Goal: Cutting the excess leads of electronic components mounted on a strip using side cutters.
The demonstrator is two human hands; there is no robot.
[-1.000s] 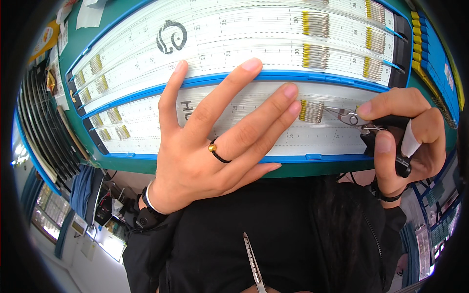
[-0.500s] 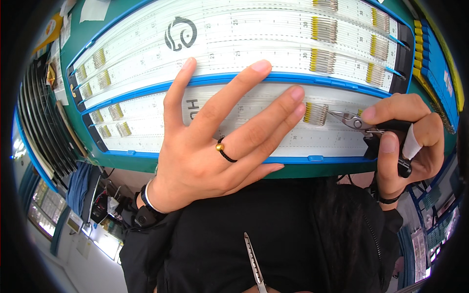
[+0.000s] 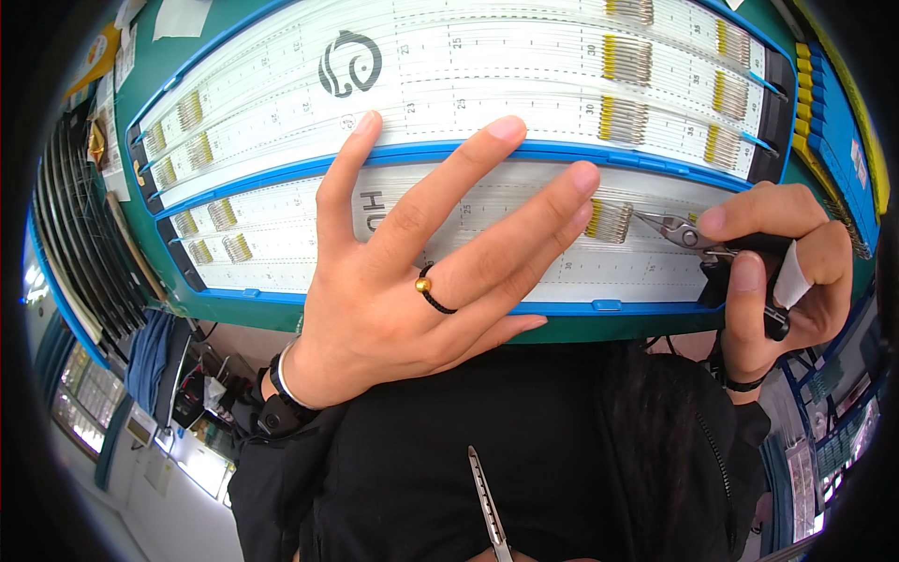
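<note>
The person wears a black top [image 3: 403, 450]. The left hand [image 3: 375, 281] has a black cord ring [image 3: 436, 303] with one golden bead [image 3: 423, 285]. The right hand [image 3: 811, 298] has a white finger wrap [image 3: 792, 275].

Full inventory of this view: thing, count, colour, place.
Trays: 2, blue and white, upper centre
Wire clusters: several, yellow-silver, in both trays
Pliers: 1, silver and black, lower tray's right end
Table: 1, green, under trays
Papers: several, white, upper left
Layered stack: 1, dark, left edge
Rack: 1, blue-yellow, right edge
Cloth: 1, blue, lower left
Slotted strip: 1, silver, bottom centre
Garment: 1, black, lower centre
Ring: 1, black with gold bead, centre
Left hand: 1, spread over both trays
Right hand: 1, around pliers
</note>
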